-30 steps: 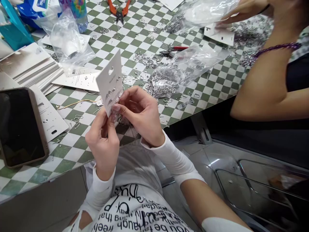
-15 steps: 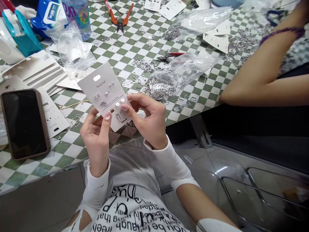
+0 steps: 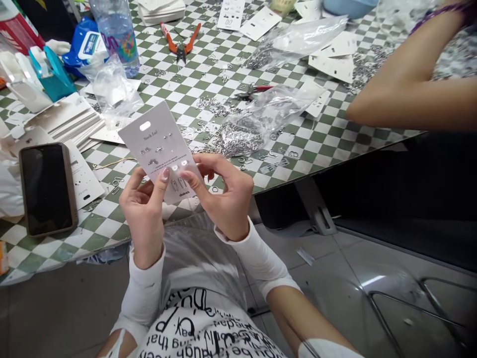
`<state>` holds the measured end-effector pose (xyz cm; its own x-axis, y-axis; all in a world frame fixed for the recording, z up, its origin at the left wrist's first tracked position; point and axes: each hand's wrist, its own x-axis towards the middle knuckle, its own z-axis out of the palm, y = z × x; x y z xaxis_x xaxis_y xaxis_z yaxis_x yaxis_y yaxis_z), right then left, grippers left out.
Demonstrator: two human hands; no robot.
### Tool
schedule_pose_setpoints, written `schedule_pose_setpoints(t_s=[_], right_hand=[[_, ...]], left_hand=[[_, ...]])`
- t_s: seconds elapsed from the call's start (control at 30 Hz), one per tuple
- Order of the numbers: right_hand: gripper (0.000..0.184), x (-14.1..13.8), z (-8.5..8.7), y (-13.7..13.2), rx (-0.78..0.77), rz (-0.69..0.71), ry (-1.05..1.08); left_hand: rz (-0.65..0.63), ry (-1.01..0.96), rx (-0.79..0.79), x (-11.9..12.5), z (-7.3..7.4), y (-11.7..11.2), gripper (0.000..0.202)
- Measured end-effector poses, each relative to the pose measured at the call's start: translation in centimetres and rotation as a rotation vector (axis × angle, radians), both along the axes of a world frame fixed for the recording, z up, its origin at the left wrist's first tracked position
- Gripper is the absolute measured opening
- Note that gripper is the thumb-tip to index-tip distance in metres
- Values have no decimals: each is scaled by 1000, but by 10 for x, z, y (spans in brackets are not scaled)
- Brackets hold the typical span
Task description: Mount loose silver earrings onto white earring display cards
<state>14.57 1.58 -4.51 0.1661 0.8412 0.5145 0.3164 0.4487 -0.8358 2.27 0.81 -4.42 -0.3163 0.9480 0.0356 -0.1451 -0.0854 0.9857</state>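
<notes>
Both my hands hold a white earring display card (image 3: 156, 141) above the near edge of the green-and-white checkered table (image 3: 208, 64). Small silver studs and hoops are fixed to the card, which faces me. My left hand (image 3: 143, 214) pinches the card's lower left edge, thumb on the front. My right hand (image 3: 223, 191) grips the lower right corner, thumb pressed beside the bottom earrings. A pile of loose silver earrings (image 3: 238, 136) lies on the table just behind the card.
A dark phone (image 3: 46, 189) lies at the left beside a stack of blank cards (image 3: 63, 117). Clear plastic bags (image 3: 112, 87), orange pliers (image 3: 181, 42), red-handled pliers (image 3: 257, 90) and a water bottle (image 3: 115, 30) sit further back. Another person's arm (image 3: 406, 89) rests at the right.
The card has turned from edge-on to facing me, and both hands shifted their grip to its lower edge. The other person's arm moved up and right.
</notes>
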Motion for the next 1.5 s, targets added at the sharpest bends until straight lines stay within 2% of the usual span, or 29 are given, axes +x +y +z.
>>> schedule_pose_setpoints(t_s=[0.13,0.23,0.33,0.47,0.6,0.77,0.97,1.17,1.37,1.5], right_hand=[[18,3,0,-5,16,136,188],[30,4,0,-7,-35,238,339],[19,2,-1,-8,22,254,304],[32,-3,-3,-7,124,232,296],[33,-6,-4,-7,83,185,283],[25,-7,-7,-7,114,153,260],[26,-10,-9,-4,142,143,252],[25,-11,-10,0,68,100,314],[21,-12,-10,1,94,101,304],[24,-13,-11,0,151,53,280]], left_hand=[[-52,-143,-14,0,2,-2,22],[-136,-286,-112,0,6,-3,23],[-229,-392,-245,2,10,-2,27],[-265,-559,-328,6,8,-2,30],[-276,-555,-373,6,1,-3,21],[-296,-627,-355,4,-3,-3,34],[-326,-640,-354,2,-9,-1,27],[-349,-670,-372,4,-16,1,23],[-278,-592,-342,5,-11,0,23],[-248,-613,-330,7,-6,-1,18]])
